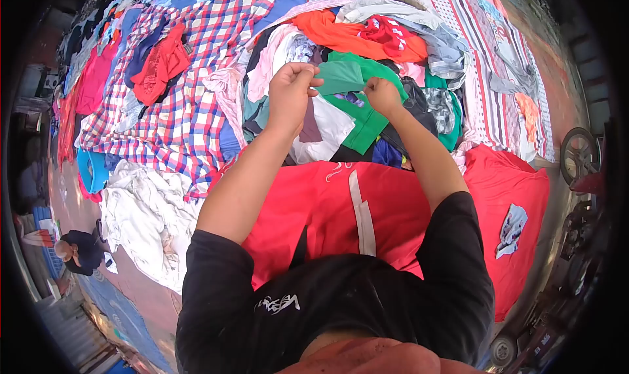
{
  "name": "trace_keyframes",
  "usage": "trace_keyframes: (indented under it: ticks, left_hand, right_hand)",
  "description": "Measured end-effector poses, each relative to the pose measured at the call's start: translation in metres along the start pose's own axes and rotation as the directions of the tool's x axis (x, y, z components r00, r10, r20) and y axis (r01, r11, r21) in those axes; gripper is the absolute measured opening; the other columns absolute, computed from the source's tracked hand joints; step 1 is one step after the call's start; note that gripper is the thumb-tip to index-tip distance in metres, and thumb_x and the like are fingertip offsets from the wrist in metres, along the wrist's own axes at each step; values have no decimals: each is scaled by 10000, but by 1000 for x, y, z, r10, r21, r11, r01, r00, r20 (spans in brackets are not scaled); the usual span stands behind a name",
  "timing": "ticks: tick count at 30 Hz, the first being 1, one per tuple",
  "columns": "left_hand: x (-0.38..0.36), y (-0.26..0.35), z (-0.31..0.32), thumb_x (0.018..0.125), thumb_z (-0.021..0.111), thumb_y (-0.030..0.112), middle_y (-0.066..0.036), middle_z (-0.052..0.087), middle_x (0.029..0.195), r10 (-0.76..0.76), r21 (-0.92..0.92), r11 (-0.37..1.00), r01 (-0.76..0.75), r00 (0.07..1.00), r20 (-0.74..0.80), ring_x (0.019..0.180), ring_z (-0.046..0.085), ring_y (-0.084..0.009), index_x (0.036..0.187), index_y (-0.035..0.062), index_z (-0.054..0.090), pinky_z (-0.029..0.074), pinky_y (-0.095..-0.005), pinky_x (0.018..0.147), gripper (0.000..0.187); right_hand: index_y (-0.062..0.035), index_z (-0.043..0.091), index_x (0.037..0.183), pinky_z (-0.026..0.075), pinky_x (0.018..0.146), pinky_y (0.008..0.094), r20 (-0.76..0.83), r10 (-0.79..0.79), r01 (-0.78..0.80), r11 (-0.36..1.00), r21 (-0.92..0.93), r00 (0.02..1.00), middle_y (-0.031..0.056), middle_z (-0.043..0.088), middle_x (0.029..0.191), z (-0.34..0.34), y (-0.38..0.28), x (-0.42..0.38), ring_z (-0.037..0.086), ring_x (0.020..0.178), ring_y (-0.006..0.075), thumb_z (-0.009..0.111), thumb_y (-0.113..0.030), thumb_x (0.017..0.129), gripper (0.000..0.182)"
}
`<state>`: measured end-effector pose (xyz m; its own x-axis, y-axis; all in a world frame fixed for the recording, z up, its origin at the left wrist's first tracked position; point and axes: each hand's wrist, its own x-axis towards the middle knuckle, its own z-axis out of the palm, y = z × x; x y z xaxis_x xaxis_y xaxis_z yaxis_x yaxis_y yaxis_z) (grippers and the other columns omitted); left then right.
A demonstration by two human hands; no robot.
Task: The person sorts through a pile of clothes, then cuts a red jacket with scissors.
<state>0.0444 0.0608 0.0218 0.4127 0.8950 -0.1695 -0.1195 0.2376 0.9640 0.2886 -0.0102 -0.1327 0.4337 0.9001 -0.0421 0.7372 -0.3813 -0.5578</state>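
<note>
Over a heap of mixed clothes, a teal-green piece of cloth is stretched between my two hands. My left hand pinches its left edge between thumb and fingers. At the other side, my right hand has its fingers closed on the right edge. Directly below lies a brighter green garment, with a white cloth beside it. An orange garment and a red one with white print lie on the far side of the heap.
A red cloth spreads between me and the heap. Checked fabric lies at left, with a red garment on it and white clothes nearby. Striped fabric covers the right. A person is at far left; a wheel stands at right.
</note>
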Motion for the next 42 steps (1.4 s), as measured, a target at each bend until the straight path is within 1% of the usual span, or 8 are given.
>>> trace_keyframes:
  ticks: [3,6,10,13,17,21,26,42]
  left_hand:
    - [3,-17,2,939,654,151,-92,686,1030,-12,260,965,-18,993,116,897,677,-157,1066,0,617,511,-268,717,201]
    - [-9,-45,12,849,722,132,-130,682,1031,272,591,670,-449,889,367,935,675,-277,1090,7,613,525,-366,762,293]
    - [-29,-65,32,777,739,123,-177,677,980,278,608,484,-630,769,575,914,660,-381,1072,53,642,518,-442,784,318]
    - [-34,-57,41,770,719,109,-184,681,895,165,726,451,-519,848,504,872,667,-379,997,64,673,515,-447,745,235]
    - [-40,-37,51,795,657,145,-191,688,865,80,685,649,-331,925,371,822,665,-380,928,64,693,504,-442,716,160]
    - [-27,-27,35,794,627,80,-45,668,807,-104,345,938,-43,912,397,754,631,-124,945,-8,681,485,-300,680,183]
    - [-19,3,17,918,610,135,-60,695,1010,-278,-29,946,324,851,446,867,682,-165,1128,37,641,548,-321,782,234]
    - [2,12,15,1004,564,209,-109,696,1069,-251,-256,897,359,893,374,950,690,-211,1159,8,594,539,-379,859,256]
  right_hand:
    - [-33,696,883,535,744,448,94,-86,87,996,0,992,187,696,846,-64,-27,-38,682,810,364,684,-175,822,155]
    - [-3,658,864,503,632,393,144,-158,136,979,154,977,134,660,738,-120,-70,-82,654,678,276,651,-156,855,154]
    - [-13,620,867,406,537,277,200,-167,8,786,618,965,18,582,676,-191,-106,-133,542,593,112,613,-136,894,126]
    - [-34,614,890,386,541,230,-72,-96,109,467,877,993,2,579,708,-265,-113,-152,495,573,78,576,-124,895,98]
    - [-19,605,872,442,593,262,-348,-3,309,468,828,938,38,603,780,-322,-66,-140,549,649,112,549,-149,908,146]
    - [-11,603,939,498,640,306,-249,349,125,340,932,904,59,617,834,-325,-25,-124,597,686,158,538,-164,933,167]
    - [-26,602,975,508,610,302,-317,444,99,448,889,838,61,626,873,-299,22,-109,631,710,143,574,-203,941,182]
    - [-27,603,1034,473,531,249,-364,398,55,608,792,842,54,651,841,-246,34,-91,608,643,112,586,-196,978,178]
